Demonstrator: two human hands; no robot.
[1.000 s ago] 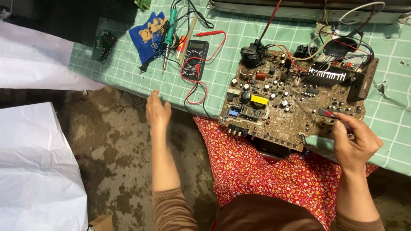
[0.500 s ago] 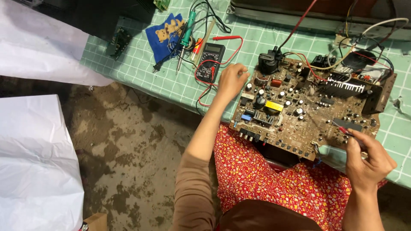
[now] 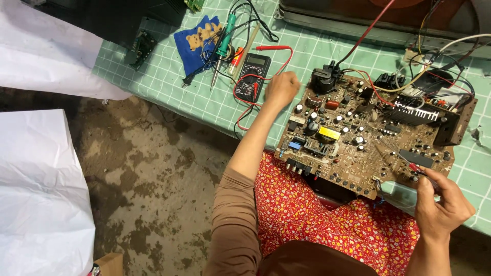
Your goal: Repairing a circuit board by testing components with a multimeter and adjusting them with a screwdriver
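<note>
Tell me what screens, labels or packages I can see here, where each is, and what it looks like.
Black handheld multimeter: on the green checked tablecloth, left of the left hand; small grey rectangular screen at its top.
Yellow rectangular label: on a component of the brown circuit board, left of middle.
No packages visible.

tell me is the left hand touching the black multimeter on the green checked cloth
Cannot tell: in the head view the left hand sits right beside the multimeter, no clear gap or contact.

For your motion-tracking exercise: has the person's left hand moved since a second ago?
Yes. The left hand has moved from the table edge up onto the table, now beside the multimeter and the circuit board.
</note>
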